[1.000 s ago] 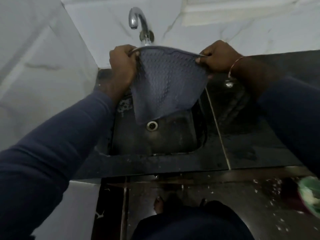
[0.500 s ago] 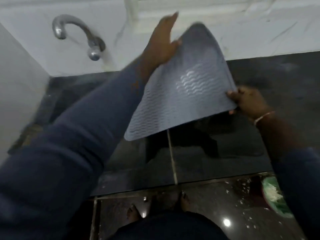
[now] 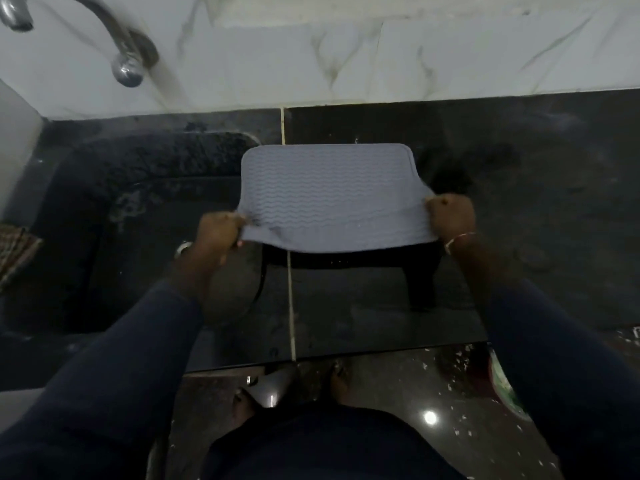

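Note:
A grey rubbery mat (image 3: 332,195) with a wavy ribbed pattern stretches flat between my hands above the dark counter (image 3: 519,209). Its far edge lies on or just over the counter; the near edge is lifted and casts a shadow below. My left hand (image 3: 216,233) pinches the near left corner. My right hand (image 3: 450,216) grips the near right corner, with a thin bangle on the wrist.
A dark sink (image 3: 138,237) lies to the left under a chrome tap (image 3: 124,60) on the white marble wall. A checked cloth (image 3: 14,251) sits at the far left edge. A green-rimmed dish (image 3: 502,386) sits low on the speckled floor at the right.
The mat went from hanging under the tap over the sink to the right, and is now spread level over the counter. Both hands now hold its near corners.

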A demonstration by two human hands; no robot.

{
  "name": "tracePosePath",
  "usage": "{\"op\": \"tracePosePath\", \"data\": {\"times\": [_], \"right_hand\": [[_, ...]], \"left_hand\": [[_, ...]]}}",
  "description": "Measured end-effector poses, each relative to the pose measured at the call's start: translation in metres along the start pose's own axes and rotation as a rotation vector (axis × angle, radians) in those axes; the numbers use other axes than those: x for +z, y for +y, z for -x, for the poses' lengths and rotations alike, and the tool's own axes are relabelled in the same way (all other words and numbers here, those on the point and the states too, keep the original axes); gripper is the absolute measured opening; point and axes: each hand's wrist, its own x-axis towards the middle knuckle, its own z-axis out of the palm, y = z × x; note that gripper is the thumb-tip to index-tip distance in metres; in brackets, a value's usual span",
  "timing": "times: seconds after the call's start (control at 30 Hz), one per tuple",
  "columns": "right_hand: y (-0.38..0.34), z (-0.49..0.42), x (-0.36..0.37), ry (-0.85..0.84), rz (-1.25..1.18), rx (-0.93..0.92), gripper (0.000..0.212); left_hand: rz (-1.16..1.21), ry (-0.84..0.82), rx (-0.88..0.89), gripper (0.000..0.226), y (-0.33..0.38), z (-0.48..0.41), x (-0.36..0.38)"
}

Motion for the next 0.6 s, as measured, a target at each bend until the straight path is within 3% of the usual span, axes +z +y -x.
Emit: {"op": "tracePosePath", "data": {"times": [0.07,0.13,0.3,0.37,0.5,0.6], "right_hand": [[-0.006,0.002,-0.020,0.122,0.044,-0.085,0.033],[0.008,0.012,-0.041,0.177,0.093,-0.136,0.037],[0.079,0.039,-0.035,-0.024,0.180,0.135,0.042],[0.086,0.040,-0.027,-0.006,0.144,0.149,0.045],[0.080,0.041,-0.033,0.050,0.039,0.206,0.030],[0.080,0.047,-0.035,-0.021,0.155,0.209,0.032]], "left_hand": [[0.051,0.019,0.089,0.022,0.021,0.007,-0.004],[0.036,-0.037,0.147,0.022,0.028,0.023,-0.003],[-0.140,-0.146,0.061,0.023,-0.023,0.045,0.019],[-0.140,-0.132,0.032,0.024,-0.035,0.045,0.019],[-0.171,-0.161,0.039,0.024,-0.031,0.038,0.012],[-0.233,-0.197,0.018,0.024,-0.032,0.044,0.010]]}}
